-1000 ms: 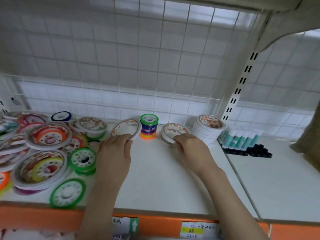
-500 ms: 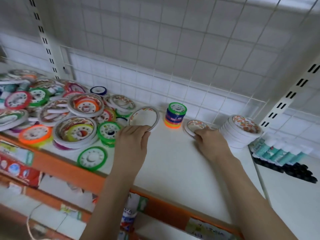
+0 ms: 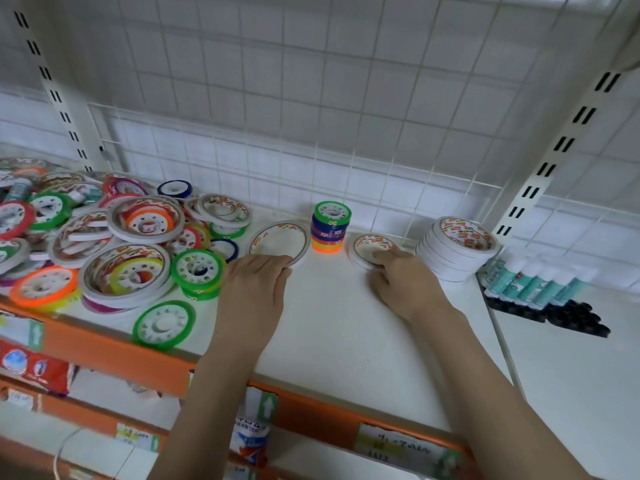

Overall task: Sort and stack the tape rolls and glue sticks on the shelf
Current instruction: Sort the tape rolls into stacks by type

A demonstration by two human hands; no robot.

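My left hand (image 3: pixel 254 289) holds the near rim of a large thin white tape ring (image 3: pixel 278 240) on the white shelf (image 3: pixel 329 327). To its right, my right hand (image 3: pixel 405 282) grips a short stack of small white tape rolls (image 3: pixel 369 244), fingers curled over its near edge. Between the two stands a small stack of coloured rolls with a green one on top (image 3: pixel 330 226). A taller, leaning stack of white rolls (image 3: pixel 457 247) stands at the right by the upright. Teal glue sticks with black caps (image 3: pixel 533 285) lie in a row on the neighbouring shelf.
A loose pile of mixed tape rolls (image 3: pixel 114 244) covers the shelf's left part, and a green roll (image 3: pixel 164 323) lies near the orange front edge (image 3: pixel 104 344). A wire grid (image 3: pixel 311 116) closes the back. A slotted upright (image 3: pixel 540 174) divides the two shelves.
The view has swung left and closer. Both hands stay on the same rolls; the large ring in my left hand now lies flatter against the shelf.
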